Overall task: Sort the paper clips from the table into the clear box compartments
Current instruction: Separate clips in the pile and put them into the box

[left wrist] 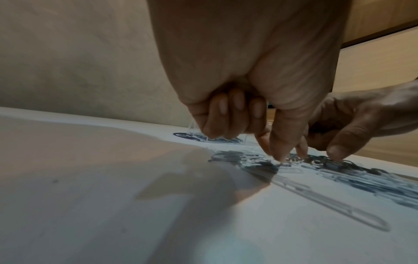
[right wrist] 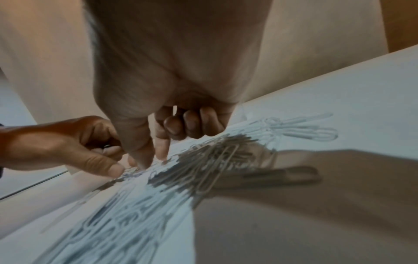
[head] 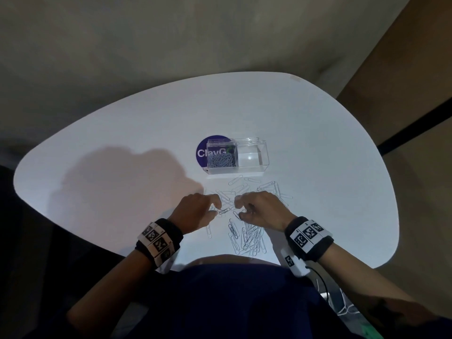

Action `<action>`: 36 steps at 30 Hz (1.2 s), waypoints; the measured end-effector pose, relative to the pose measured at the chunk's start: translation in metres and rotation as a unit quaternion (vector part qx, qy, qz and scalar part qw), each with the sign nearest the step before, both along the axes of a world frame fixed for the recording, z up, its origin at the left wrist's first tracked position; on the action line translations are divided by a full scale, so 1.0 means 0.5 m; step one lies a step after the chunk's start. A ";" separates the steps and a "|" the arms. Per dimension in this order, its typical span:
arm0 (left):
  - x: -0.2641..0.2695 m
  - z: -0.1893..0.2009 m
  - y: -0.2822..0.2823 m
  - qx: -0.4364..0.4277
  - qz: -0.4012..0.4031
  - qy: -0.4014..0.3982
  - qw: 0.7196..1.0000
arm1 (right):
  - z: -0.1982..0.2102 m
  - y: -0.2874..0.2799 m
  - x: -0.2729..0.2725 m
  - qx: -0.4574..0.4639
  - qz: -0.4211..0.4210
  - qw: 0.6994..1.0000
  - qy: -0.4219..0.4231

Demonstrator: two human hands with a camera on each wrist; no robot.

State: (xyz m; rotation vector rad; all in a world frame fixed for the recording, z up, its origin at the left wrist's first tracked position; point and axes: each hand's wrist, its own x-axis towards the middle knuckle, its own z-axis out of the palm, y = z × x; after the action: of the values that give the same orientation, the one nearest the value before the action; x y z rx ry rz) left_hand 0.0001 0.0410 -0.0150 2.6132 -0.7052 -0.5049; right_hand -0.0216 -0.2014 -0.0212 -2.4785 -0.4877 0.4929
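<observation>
A clear two-compartment box (head: 265,152) stands mid-table. Its left compartment holds a heap of small paper clips (head: 221,160); the right compartment (head: 253,157) looks empty. Loose paper clips (head: 247,237) of two sizes lie scattered between the box and my body. My left hand (head: 216,209) (left wrist: 277,157) reaches down with thumb and forefinger meeting on a small clip (head: 223,211) on the table, other fingers curled. My right hand (head: 238,207) (right wrist: 152,161) sets thumb and forefinger tips on the table among the clips, a gap between them, other fingers curled under.
A round purple sticker (head: 203,152) lies under the box's left end. The white table (head: 122,167) has a rounded edge close to my body. More large clips (head: 266,185) lie just in front of the box. White cables (head: 342,309) hang off at lower right.
</observation>
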 end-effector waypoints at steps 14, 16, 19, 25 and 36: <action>-0.011 -0.009 -0.047 -0.018 0.033 -0.022 0.999 | -0.008 0.034 -0.010 -0.051 -0.062 0.997 0.012; -0.004 0.001 -0.049 -0.063 0.069 0.031 0.995 | -0.010 0.033 -0.009 -0.034 -0.062 0.997 0.032; 0.010 0.014 -0.042 -0.146 0.134 0.141 0.970 | -0.011 0.031 -0.012 -0.009 -0.059 0.997 0.047; 0.022 0.018 -0.007 -0.394 0.270 0.363 0.800 | 0.001 0.014 -0.004 0.257 -0.186 0.931 0.181; 0.019 0.020 -0.017 -0.387 0.260 0.375 0.801 | 0.040 0.035 -0.006 0.289 -0.142 0.914 0.246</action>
State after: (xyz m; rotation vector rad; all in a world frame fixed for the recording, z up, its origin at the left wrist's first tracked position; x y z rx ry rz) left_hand 0.0094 0.0326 -0.0052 1.5174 0.0978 -0.7848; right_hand -0.0245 -0.1839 -0.0012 -1.7310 -0.0440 0.7038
